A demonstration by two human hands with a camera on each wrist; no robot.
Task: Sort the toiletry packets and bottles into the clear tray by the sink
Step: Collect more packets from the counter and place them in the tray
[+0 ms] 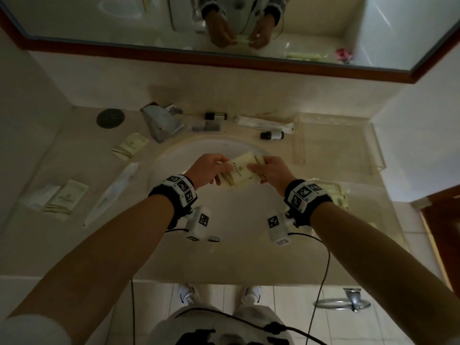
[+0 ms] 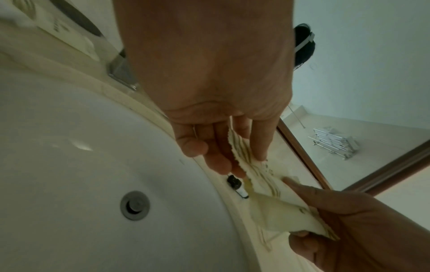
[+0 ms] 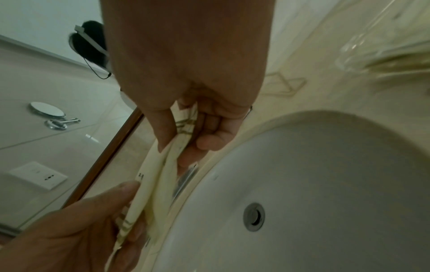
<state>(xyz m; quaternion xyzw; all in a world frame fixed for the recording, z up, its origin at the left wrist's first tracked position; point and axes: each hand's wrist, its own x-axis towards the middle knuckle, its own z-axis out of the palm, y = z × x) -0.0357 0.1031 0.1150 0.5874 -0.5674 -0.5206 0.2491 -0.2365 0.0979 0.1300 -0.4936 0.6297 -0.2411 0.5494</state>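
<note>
A cream toiletry packet with olive stripes hangs above the sink basin, held from both ends. My left hand pinches its left end, thumb on top, and my right hand pinches its right end. The left wrist view shows the packet between my left hand and the right hand's fingers. The right wrist view shows the packet in my right hand. The clear tray stands on the counter right of the sink. A small dark bottle lies left of the tray.
More packets lie on the counter at left, with long wrapped items. A chrome faucet and a clear holder with small bottles stand behind the basin. Another clear tray with packets sits at near right.
</note>
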